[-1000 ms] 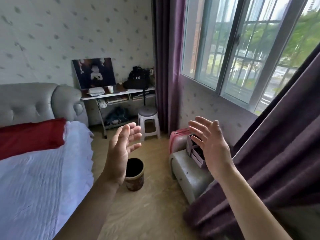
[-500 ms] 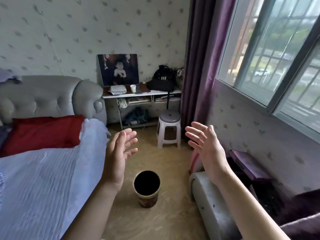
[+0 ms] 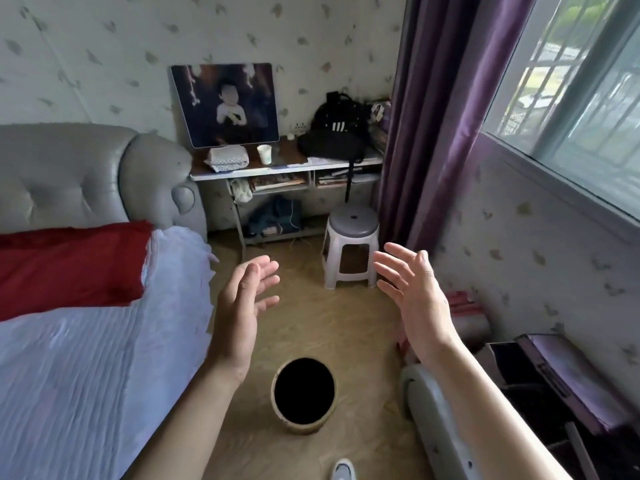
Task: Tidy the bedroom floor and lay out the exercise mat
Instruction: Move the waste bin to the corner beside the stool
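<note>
The inside of the round waste bin (image 3: 304,396) is only black, so its contents cannot be told; a white shoe toe (image 3: 343,470) is cut off by the bottom edge, and the grey case (image 3: 436,431) and dark box (image 3: 554,382) at lower right are partly hidden behind the right forearm. A pink roll (image 3: 465,308), possibly the exercise mat, lies against the wall under the window, half hidden by the right hand (image 3: 420,303). That hand and the left hand (image 3: 242,306) hover above the floor (image 3: 332,327), palms facing each other, fingers (image 3: 268,271) spread wide, holding and touching nothing. The bare floor runs as a strip between the bed (image 3: 86,358) on the left and the wall, up to the white stool (image 3: 351,247) before the cluttered surface (image 3: 287,168).
</note>
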A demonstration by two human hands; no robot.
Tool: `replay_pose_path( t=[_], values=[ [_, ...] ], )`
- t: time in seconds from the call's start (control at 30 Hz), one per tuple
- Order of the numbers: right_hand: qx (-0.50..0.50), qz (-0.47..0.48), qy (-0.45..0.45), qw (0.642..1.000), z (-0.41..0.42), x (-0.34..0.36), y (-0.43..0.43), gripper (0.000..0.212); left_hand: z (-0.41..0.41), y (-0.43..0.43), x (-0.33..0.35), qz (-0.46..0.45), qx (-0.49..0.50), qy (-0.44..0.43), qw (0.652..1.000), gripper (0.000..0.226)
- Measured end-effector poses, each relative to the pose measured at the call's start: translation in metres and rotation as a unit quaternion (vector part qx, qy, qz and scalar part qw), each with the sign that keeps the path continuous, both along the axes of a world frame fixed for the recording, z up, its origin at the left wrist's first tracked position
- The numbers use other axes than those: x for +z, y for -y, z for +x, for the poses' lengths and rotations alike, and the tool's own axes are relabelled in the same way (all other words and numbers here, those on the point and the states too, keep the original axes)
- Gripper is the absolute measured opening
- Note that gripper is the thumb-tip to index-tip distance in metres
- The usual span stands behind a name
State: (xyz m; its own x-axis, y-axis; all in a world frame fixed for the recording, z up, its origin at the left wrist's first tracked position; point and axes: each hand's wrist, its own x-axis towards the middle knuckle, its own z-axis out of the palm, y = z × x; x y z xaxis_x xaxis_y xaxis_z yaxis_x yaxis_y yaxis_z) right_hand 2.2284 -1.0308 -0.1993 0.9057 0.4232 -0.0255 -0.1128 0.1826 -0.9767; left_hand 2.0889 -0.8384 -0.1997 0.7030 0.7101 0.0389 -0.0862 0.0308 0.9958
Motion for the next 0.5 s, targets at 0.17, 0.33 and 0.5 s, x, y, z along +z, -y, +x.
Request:
replay_pose_path(
  t=[0.17, 0.33, 0.5],
  values=[
    [0.008, -0.027, -0.044, 0.999, 0.080, -0.055, -0.055, 0.055, 0.074, -0.045, -0.045, 0.011, 0.015, -0.064, 0.998, 0.042],
    [0.011, -0.069, -0.058, 0.996, 0.126, -0.100, -0.096, 0.052, 0.117, -0.072, -0.088, -0.015, 0.010, -0.093, 0.996, 0.045],
    [0.015, -0.089, -0.092, 0.992, 0.146, -0.162, -0.119, 0.055, 0.143, -0.101, -0.153, -0.052, 0.004, -0.121, 0.991, 0.051]
  ],
)
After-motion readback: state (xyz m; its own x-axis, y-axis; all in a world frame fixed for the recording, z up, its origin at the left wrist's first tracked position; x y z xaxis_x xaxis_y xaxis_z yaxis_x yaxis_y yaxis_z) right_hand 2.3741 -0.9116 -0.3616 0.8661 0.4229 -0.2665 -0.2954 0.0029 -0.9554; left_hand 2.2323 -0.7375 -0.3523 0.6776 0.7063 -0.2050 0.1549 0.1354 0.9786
